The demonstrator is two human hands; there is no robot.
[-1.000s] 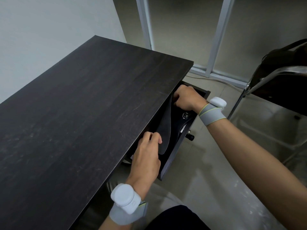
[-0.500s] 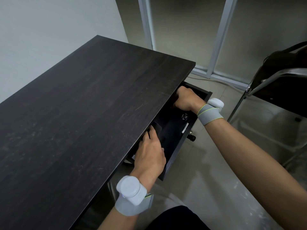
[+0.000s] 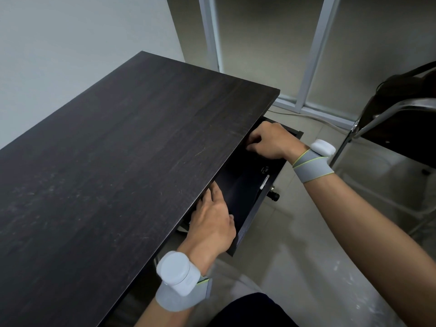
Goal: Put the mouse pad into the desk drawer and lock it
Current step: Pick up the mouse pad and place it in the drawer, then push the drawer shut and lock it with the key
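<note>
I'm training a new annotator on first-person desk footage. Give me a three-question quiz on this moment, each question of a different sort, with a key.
1. True or false: the drawer is fully shut.
2. Multiple choice: where does the mouse pad lie? A) on the desk top B) flat inside the drawer C) on the floor
3. Short answer: which hand reaches into the drawer's far end, near the desk's corner?

Key
1. False: it stands pulled out, with both hands inside it.
2. B
3. The right hand; the left hand rests at the near end, fingers on the pad.
</note>
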